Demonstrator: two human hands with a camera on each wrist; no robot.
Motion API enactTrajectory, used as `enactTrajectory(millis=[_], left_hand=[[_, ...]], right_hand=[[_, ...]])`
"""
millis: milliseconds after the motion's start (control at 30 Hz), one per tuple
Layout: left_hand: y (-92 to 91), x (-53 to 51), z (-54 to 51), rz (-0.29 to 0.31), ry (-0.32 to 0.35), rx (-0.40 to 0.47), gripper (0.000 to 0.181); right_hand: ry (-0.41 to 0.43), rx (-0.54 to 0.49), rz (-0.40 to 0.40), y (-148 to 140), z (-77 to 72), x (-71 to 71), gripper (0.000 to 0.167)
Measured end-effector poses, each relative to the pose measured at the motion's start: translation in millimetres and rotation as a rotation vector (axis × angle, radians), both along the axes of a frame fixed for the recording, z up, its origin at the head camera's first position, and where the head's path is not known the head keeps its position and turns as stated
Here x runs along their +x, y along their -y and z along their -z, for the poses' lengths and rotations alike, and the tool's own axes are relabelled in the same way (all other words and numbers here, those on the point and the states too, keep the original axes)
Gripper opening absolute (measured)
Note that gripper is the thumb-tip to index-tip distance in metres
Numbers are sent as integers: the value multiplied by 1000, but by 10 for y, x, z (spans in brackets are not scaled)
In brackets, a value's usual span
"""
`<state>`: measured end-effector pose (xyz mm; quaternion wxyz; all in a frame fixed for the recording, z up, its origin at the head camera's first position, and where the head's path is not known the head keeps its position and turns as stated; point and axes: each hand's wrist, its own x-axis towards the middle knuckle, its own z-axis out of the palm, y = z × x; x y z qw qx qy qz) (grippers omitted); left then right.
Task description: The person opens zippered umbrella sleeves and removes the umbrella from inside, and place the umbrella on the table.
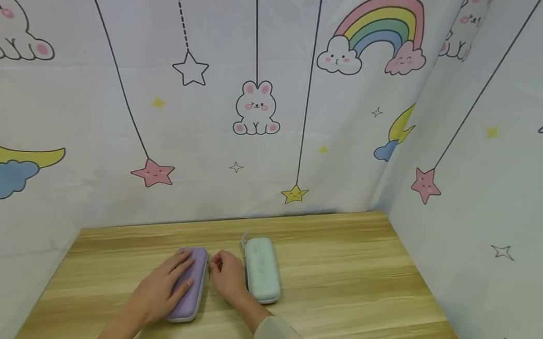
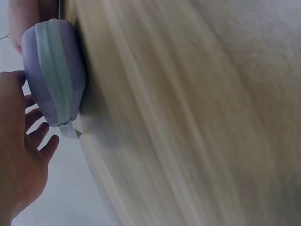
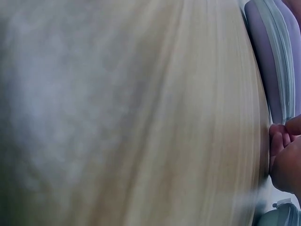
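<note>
A purple zip case (image 1: 196, 289) lies on the table, its pale zipper band (image 2: 55, 70) facing the left wrist view. My left hand (image 1: 159, 289) rests across its top with fingers spread. At the case's right side, near the far end, is my right hand (image 1: 228, 277), fingers curled in. In the right wrist view the thumb and fingers of this hand (image 3: 287, 157) pinch at the zipper of the purple case (image 3: 265, 56); the small zipper pull is mostly hidden by them.
A mint-green case (image 1: 262, 272) with a thin strap lies just right of my right hand, and its end (image 3: 277, 218) shows low in the right wrist view. White printed cloth (image 1: 199, 134) stands behind and beside the wood-grain table (image 1: 348, 283).
</note>
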<state>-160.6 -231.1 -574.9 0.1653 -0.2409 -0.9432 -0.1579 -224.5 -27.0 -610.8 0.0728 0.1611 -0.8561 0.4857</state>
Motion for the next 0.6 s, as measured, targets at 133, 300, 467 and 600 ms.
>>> enactTrajectory(millis=[133,300,467,600], left_hand=[[20,0,70,8,-14,-29,55],[3,-5,106,-1,-35,-33,56],[-27,-5,113,-31,-20,-18,56],[-45,-11,125,-60,5,-11,56]], right_hand=[[-6,16,-15,1,1,15,11],[-26,14,-7,-1,19,14,12],[-56,-9,-2,1,47,8,13],[-65,-13,2,8,62,-2,13]])
